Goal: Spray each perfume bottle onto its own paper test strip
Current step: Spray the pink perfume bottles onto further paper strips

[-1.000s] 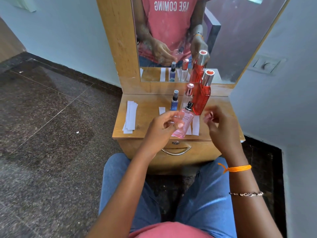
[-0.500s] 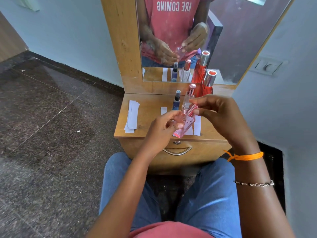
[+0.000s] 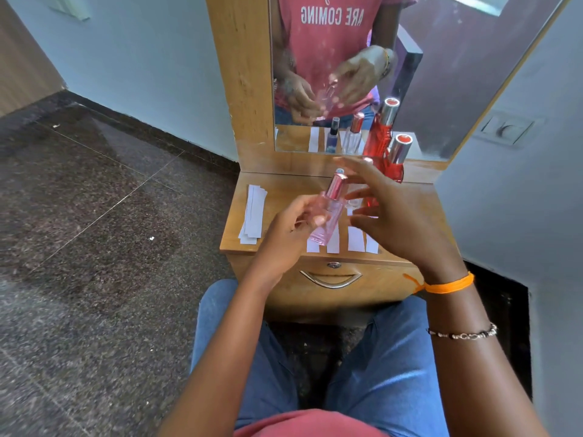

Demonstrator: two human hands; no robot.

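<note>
White spare strips (image 3: 252, 216) stacked far left; left hand (image 3: 284, 238) clasping pink perfume bottle (image 3: 326, 214) above laid test strips (image 3: 355, 239), now recapped since a second ago; right hand (image 3: 388, 212) splayed, releasing cap (image 3: 336, 184). Probably sprayed, next bottle due.

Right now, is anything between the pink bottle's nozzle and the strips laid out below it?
Yes: the pink glass perfume bottle, in the left hand, has its metallic pink cap on. The right hand hovers open beside it. The white paper strips lie uncovered.
</note>
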